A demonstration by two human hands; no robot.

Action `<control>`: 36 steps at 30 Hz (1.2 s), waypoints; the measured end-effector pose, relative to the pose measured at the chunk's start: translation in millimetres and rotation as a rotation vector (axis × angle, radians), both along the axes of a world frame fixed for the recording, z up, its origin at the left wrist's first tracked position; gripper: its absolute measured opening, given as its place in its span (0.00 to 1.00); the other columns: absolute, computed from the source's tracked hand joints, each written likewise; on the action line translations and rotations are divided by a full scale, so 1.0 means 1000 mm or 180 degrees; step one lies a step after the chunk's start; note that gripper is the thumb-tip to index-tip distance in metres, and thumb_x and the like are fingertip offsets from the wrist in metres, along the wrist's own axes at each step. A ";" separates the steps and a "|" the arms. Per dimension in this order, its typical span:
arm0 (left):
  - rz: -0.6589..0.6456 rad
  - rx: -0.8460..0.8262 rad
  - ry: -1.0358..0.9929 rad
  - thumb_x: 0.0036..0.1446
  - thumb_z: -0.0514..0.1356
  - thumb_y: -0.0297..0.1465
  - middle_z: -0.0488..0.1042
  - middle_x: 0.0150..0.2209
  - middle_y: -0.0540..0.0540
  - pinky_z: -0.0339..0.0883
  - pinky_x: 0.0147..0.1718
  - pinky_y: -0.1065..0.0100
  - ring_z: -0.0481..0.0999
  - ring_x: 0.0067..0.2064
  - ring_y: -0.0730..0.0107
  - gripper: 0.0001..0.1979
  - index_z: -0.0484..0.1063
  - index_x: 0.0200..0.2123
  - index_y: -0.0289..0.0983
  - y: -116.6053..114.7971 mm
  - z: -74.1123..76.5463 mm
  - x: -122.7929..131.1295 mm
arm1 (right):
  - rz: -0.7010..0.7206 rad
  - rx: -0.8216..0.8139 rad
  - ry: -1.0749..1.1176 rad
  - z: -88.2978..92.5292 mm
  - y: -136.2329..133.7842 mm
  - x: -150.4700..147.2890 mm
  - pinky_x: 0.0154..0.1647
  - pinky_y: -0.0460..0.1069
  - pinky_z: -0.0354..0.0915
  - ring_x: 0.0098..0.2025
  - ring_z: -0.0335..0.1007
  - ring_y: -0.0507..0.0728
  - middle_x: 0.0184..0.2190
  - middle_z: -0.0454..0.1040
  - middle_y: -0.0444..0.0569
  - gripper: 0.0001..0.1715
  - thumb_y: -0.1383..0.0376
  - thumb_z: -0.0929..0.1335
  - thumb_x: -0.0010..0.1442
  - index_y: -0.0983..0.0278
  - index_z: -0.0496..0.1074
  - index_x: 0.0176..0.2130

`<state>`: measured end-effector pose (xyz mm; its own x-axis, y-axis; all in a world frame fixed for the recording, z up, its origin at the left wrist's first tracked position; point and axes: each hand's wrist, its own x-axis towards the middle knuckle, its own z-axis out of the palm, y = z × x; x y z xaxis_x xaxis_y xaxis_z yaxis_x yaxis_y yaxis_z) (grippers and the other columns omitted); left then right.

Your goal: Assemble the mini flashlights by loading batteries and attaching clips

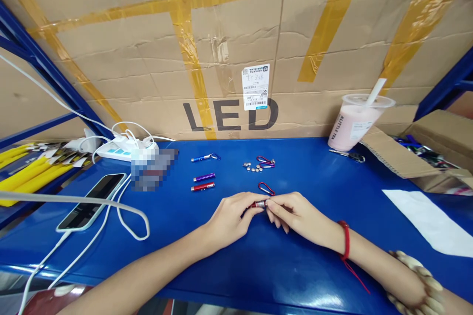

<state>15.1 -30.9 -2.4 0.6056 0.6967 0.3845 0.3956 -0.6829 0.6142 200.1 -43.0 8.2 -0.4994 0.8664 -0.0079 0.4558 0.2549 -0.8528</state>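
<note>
My left hand and my right hand meet at the middle of the blue table. Both pinch a small red keychain flashlight between their fingertips, the left on its body, the right on its silver end. A red carabiner clip lies just behind it. Farther back lie a red flashlight, a purple one and a blue one with a clip. Several button batteries sit beside another red clip.
A phone on a white cable lies at the left, near a power strip. A pink drink cup with a straw and an open cardboard box stand at the right. White paper lies near the right edge. A large cardboard box forms the back wall.
</note>
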 end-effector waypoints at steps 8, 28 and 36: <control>0.0236 -0.0164 -0.0259 0.59 0.51 0.27 0.76 0.36 0.48 0.66 0.40 0.71 0.74 0.38 0.71 0.10 0.71 0.41 0.39 0.000 0.001 0.002 | -0.0151 0.0446 -0.0250 0.003 0.004 0.004 0.23 0.43 0.60 0.18 0.65 0.48 0.19 0.71 0.43 0.25 0.52 0.58 0.61 0.64 0.72 0.26; 0.0591 -0.0618 -0.0292 0.60 0.49 0.30 0.71 0.30 0.49 0.63 0.27 0.76 0.69 0.28 0.75 0.11 0.66 0.43 0.37 -0.001 0.003 0.003 | -0.0551 0.2274 -0.0188 0.003 0.003 0.010 0.34 0.43 0.65 0.32 0.71 0.51 0.35 0.75 0.47 0.11 0.61 0.65 0.58 0.59 0.76 0.38; 0.0376 -0.0562 -0.0168 0.61 0.48 0.31 0.72 0.36 0.48 0.63 0.32 0.75 0.70 0.35 0.72 0.09 0.66 0.40 0.37 -0.003 0.006 0.002 | -0.0526 0.2350 -0.0016 0.002 0.005 0.010 0.30 0.43 0.66 0.29 0.70 0.49 0.33 0.75 0.46 0.11 0.60 0.65 0.58 0.60 0.77 0.35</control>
<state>17.4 -34.2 3.4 0.4980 0.8210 0.2792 0.4306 -0.5136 0.7422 210.2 -38.2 10.1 -0.3641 0.7111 0.6015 0.5412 0.6871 -0.4847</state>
